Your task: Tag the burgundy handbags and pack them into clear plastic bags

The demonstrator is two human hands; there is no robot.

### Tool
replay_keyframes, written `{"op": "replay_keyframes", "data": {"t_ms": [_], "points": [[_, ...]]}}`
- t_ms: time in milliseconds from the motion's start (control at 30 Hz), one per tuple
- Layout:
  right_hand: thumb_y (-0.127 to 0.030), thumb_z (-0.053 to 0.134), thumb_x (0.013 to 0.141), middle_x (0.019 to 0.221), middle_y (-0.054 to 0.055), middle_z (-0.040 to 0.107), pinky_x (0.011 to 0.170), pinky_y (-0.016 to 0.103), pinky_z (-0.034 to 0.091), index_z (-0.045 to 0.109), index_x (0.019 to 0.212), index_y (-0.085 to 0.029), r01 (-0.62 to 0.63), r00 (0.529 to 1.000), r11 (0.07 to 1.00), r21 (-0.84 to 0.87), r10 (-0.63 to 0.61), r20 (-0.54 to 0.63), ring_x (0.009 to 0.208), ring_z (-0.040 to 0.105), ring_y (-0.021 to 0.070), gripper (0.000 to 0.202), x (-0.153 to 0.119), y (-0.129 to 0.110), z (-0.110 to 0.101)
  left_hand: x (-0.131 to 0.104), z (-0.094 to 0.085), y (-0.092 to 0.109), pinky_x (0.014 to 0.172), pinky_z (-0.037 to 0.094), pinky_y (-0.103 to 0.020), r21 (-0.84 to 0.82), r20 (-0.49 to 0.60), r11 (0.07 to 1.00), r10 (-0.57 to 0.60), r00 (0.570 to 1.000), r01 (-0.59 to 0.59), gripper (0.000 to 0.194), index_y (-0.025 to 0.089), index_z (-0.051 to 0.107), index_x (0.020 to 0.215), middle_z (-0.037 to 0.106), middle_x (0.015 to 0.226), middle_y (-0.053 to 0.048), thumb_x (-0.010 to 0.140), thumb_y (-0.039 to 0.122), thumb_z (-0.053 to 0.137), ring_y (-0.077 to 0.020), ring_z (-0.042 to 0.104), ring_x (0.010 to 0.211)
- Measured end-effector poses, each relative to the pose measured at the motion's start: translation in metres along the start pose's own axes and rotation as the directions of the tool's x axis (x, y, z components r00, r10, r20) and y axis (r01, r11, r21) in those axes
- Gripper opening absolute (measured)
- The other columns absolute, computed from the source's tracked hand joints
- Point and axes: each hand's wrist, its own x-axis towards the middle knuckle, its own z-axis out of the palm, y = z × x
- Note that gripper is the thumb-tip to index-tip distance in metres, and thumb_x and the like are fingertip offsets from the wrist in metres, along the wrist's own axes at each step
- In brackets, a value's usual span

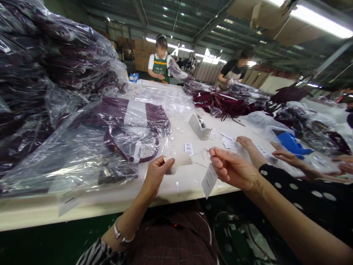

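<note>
String (197, 152) could snarl or slip b/c it's thin w/ loose strands btwn L hand (156, 172), gripping beige tag (182, 161) above near side of table (189, 186), & R hand (228, 165), fingertips pinching string w/ white tag (209, 182) hanging below, plastic-wrapped bag (154, 115) to left.

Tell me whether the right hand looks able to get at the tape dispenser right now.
Probably yes: the tape dispenser sits just beyond the right hand, seemingly unblocked, though its fingers hold a string.
</note>
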Motion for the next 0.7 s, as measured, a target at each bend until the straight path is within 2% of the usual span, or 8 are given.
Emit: {"op": "replay_keyframes", "data": {"t_ms": [133, 233, 300, 333, 467, 600, 700], "points": [[-0.036, 0.060, 0.088, 0.050, -0.011, 0.025, 0.031, 0.015, 0.017, 0.059, 0.085, -0.022, 0.174, 0.985, 0.982, 0.074, -0.173, -0.023, 0.037, 0.008, 0.0054, 0.014, 0.002, 0.009, 0.013, -0.008, 0.013, -0.008, 0.062, 0.043, -0.022, -0.023, 0.063, 0.999, -0.029, 0.998, 0.030, 0.029, 0.016, 0.063, 0.082, 0.065, 0.071, 0.001, 0.075, 0.041, 0.075, -0.0113, 0.057, 0.061], [-0.035, 0.053, 0.093, 0.047, -0.011, 0.014, 0.031, 0.016, 0.011, 0.060, 0.086, -0.024, 0.255, 0.967, 0.963, 0.086, -0.253, -0.044, 0.039, -0.001, 0.0075, 0.015, 0.006, 0.014, 0.015, -0.014, 0.017, -0.007, 0.069, 0.044, -0.022, 0.119, 0.051, 0.987, 0.103, 0.993, -0.109, 0.022, 0.016, 0.066, 0.079, 0.064, 0.075, 0.001, 0.075, 0.036, 0.074, -0.0128, 0.058, 0.071], [-0.036, 0.053, 0.094, 0.045, -0.011, 0.012, 0.031, 0.017, 0.010, 0.061, 0.087, -0.024, 0.274, 0.961, 0.957, 0.094, -0.267, -0.073, 0.039, -0.001, 0.0080, 0.016, 0.008, 0.016, 0.014, -0.016, 0.017, -0.005, 0.071, 0.044, -0.022, 0.165, 0.055, 0.973, 0.154, 0.986, -0.162, 0.020, 0.016, 0.066, 0.077, 0.063, 0.076, 0.001, 0.077, 0.035, 0.073, -0.0131, 0.058, 0.074], [-0.037, 0.054, 0.093, 0.045, -0.011, 0.012, 0.031, 0.017, 0.009, 0.061, 0.087, -0.025, 0.275, 0.960, 0.957, 0.094, -0.267, -0.088, 0.039, -0.001, 0.0081, 0.016, 0.008, 0.016, 0.013, -0.016, 0.017, -0.004, 0.070, 0.045, -0.023, 0.141, 0.065, 0.980, 0.131, 0.989, -0.139, 0.020, 0.016, 0.066, 0.077, 0.063, 0.075, 0.001, 0.077, 0.035, 0.073, -0.0131, 0.058, 0.073], [-0.039, 0.064, 0.087, 0.042, -0.012, 0.015, 0.032, 0.018, 0.008, 0.063, 0.088, -0.024, 0.241, 0.965, 0.970, 0.025, -0.236, -0.116, 0.040, 0.002, 0.0075, 0.015, 0.007, 0.012, 0.006, -0.015, 0.016, -0.002, 0.059, 0.047, -0.023, -0.084, 0.112, 0.992, -0.085, 0.990, 0.094, 0.028, 0.015, 0.061, 0.075, 0.058, 0.065, 0.003, 0.074, 0.040, 0.074, -0.0101, 0.052, 0.058], [-0.044, 0.071, 0.081, 0.042, -0.012, 0.027, 0.037, 0.019, 0.012, 0.064, 0.088, -0.020, 0.188, 0.960, 0.955, -0.228, -0.227, -0.161, 0.039, 0.014, 0.0047, 0.026, 0.009, 0.003, -0.005, -0.011, 0.016, -0.004, 0.052, 0.044, -0.020, -0.144, 0.140, 0.972, -0.166, 0.976, 0.186, 0.031, 0.014, 0.057, 0.070, 0.053, 0.061, 0.004, 0.073, 0.038, 0.076, -0.0072, 0.047, 0.053], [-0.047, 0.077, 0.073, 0.050, -0.007, 0.045, 0.039, 0.020, 0.015, 0.065, 0.082, -0.019, 0.098, 0.957, 0.859, -0.502, -0.219, -0.188, 0.040, 0.025, 0.0040, 0.031, 0.013, -0.001, -0.013, -0.008, 0.015, -0.006, 0.050, 0.042, -0.018, -0.144, 0.131, 0.965, -0.200, 0.971, 0.218, 0.031, 0.014, 0.057, 0.069, 0.053, 0.060, 0.004, 0.073, 0.038, 0.077, -0.0063, 0.046, 0.051]]}}
